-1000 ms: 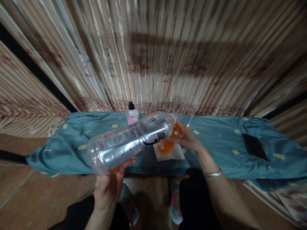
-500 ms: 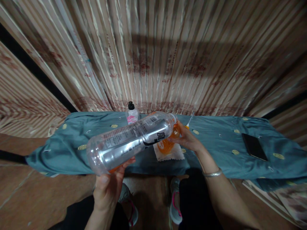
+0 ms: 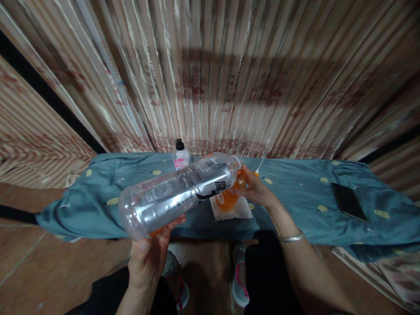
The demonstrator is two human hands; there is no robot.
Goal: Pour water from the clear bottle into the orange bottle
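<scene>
A large clear plastic bottle (image 3: 173, 192) with a silver label is held tilted, its base at the left and its mouth up at the right. Under its lower end, my left hand (image 3: 152, 245) is closed around it. My right hand (image 3: 252, 188) grips a smaller bottle of orange liquid (image 3: 229, 197) by the neck, right at the big bottle's mouth. The orange bottle stands on a white cloth (image 3: 241, 210). The big bottle hides part of the orange one, so I cannot tell how the two openings meet.
On the teal cloth-covered table (image 3: 288, 183), a clear bottle with a black pump cap (image 3: 180, 155) stands at the back. Behind my right hand lies a pump top with a thin tube (image 3: 260, 162). A black phone-like slab (image 3: 348, 201) rests at the right. A striped curtain (image 3: 210, 78) hangs behind.
</scene>
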